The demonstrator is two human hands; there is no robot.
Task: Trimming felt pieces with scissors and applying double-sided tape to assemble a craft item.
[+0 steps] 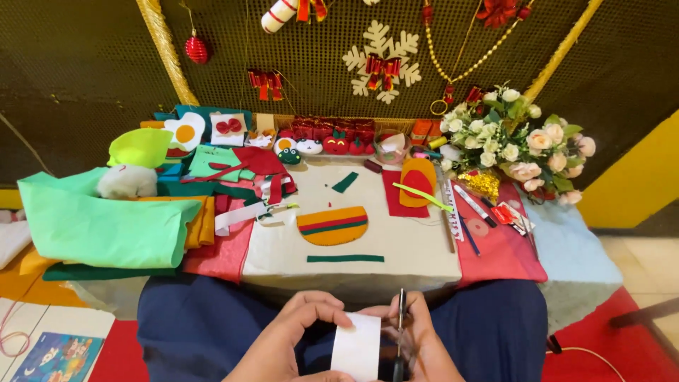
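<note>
My left hand (293,336) pinches the left edge of a white felt strip (357,346) held over my lap. My right hand (417,343) grips a pair of scissors (401,318), its blades pointing up along the strip's right edge. Just beyond them, on a cream felt sheet (417,247), lie an orange half-round felt piece with red and green stripes (332,225) and a thin dark green felt strip (345,259).
Folded green, orange and red felt (106,219) is piled at the left. A flower bouquet (516,141) stands at the right, with pens and a ruler (467,212) on red felt. Small felt toys (332,145) line the back edge. A picture book (53,357) lies lower left.
</note>
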